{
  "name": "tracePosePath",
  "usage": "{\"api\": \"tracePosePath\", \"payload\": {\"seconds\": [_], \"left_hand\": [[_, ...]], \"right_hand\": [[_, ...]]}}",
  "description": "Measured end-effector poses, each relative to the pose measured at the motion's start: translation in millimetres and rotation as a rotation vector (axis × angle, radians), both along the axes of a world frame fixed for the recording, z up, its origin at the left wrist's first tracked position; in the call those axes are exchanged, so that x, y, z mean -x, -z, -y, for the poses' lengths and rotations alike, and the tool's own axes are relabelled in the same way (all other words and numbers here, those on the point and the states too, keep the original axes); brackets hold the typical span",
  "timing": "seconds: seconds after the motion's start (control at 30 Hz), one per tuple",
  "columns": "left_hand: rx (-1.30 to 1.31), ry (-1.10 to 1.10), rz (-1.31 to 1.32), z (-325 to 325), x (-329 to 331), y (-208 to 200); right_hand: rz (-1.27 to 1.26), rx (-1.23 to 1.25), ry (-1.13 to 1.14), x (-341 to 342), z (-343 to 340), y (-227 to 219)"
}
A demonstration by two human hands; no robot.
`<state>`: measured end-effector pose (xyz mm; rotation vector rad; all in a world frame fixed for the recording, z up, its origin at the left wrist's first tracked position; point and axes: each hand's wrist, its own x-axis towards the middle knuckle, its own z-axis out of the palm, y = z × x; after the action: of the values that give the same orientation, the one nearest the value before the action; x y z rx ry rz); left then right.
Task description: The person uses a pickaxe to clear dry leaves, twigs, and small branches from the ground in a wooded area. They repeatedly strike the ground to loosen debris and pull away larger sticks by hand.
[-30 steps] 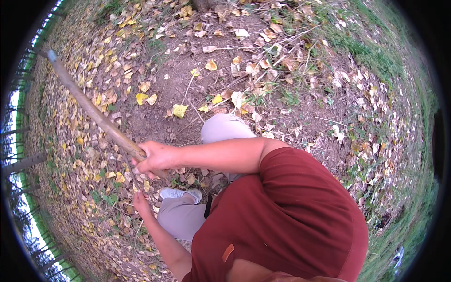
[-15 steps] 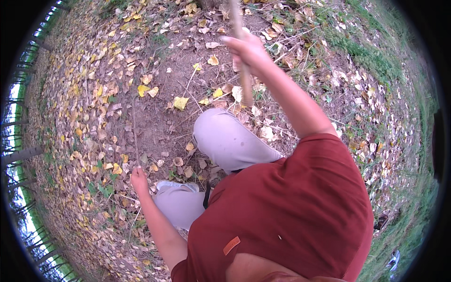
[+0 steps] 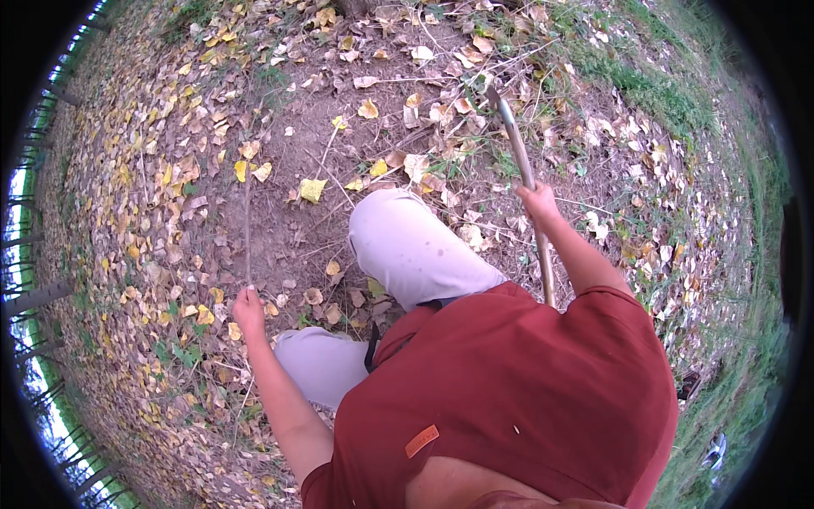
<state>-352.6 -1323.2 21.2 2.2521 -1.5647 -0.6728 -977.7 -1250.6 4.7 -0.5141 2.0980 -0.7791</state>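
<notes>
My left hand [image 3: 248,312] is closed around the lower end of a thin straight stick [image 3: 248,229], which points away from me over bare soil and leaves. My right hand [image 3: 539,202] grips the middle of a long wooden-handled tool [image 3: 519,151]. Its dark, metal-looking head is at the far end, near the ground; its exact kind is hard to make out. The handle's near end passes down beside my red shirt. Between my hands, one bent knee in light grey trousers [image 3: 415,242] sticks forward.
Dry brown and yellow leaves [image 3: 312,189] cover much of the ground around a patch of bare soil [image 3: 292,127]. A tree trunk base [image 3: 356,7] stands at the top edge. Green grass [image 3: 653,93] grows on the right, and several tree trunks [image 3: 38,297] line the far left.
My right hand has swung down and to the right with the tool, from raised at the top centre to beside my knee. The tool's head has come into view. My left hand has barely moved.
</notes>
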Motion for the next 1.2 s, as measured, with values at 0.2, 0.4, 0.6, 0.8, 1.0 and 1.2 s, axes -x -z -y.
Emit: {"api": "tracePosePath", "payload": {"seconds": [0.2,0.4,0.6,0.8,1.0,1.2], "left_hand": [[-0.014,0.011,0.001,-2.3,-5.8,6.7],[-0.009,0.088,0.031,-8.9,-12.4,5.9],[-0.01,0.048,0.048,-13.0,-12.6,6.9],[0.033,0.093,0.034,-10.0,13.5,-17.8],[0.01,0.094,0.049,-17.7,6.1,-23.0],[-0.06,0.081,0.013,-15.8,3.9,-15.3]], "right_hand": [[0.27,0.086,0.028,-3.4,-36.0,31.6],[0.212,-0.011,-0.078,-6.5,-21.5,34.1],[-0.122,-0.029,-0.249,-28.3,111.7,27.8],[0.173,0.552,0.016,-52.9,203.9,-20.5],[0.052,0.152,-0.348,-56.0,135.7,-29.9],[0.185,-0.272,-0.563,-29.3,10.5,-20.9]]}}
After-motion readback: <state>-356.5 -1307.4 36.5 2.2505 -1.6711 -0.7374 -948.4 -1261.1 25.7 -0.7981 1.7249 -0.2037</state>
